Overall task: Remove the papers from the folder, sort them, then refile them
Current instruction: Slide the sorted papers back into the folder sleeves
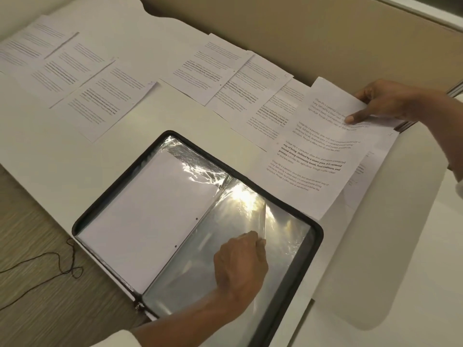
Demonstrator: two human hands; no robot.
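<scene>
Both hands clamped: left hand pinches a probably slippery clear sleeve by its free edge inside the open folder; right hand holds a light, limp sheet by its corner beyond the folder.

Lighting is warm and moderately dim, from overhead. Strong glare blooms on the plastic sleeve inside the folder, washing out detail there. Text on the far-left sheets is soft and unreadable. Worktop edges bow from wide-angle distortion.
</scene>
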